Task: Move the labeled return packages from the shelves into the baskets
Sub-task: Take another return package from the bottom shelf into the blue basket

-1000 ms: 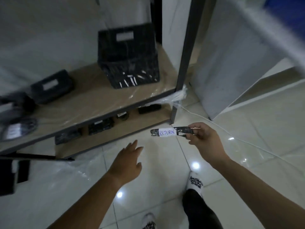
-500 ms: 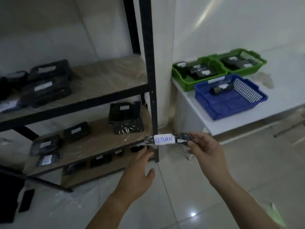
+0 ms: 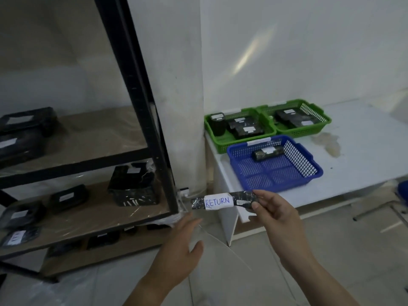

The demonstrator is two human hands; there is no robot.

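My right hand (image 3: 277,219) pinches one end of a long thin black package (image 3: 223,202) with a white label reading RETURN, held level in front of the white table's edge. My left hand (image 3: 180,250) hovers just below and left of it, fingers relaxed, holding nothing. A blue basket (image 3: 309,166) on the white table holds one dark labeled roll (image 3: 268,153). Behind it stand two green baskets (image 3: 209,127) (image 3: 324,115) with several black labeled packages. Black labeled packages (image 3: 132,184) lie on the wooden shelves at left.
A black metal shelf post (image 3: 141,107) rises between the shelves and a white pillar (image 3: 183,96). The white table (image 3: 364,146) stands low at right, with a stain near its back. A white cable (image 3: 223,246) runs across the tiled floor. Something blue (image 3: 403,193) shows at the far right edge.
The view has swung up and to the right from the floor and low shelves to the table with baskets. The package stays in my right hand; my left hand stays below it.
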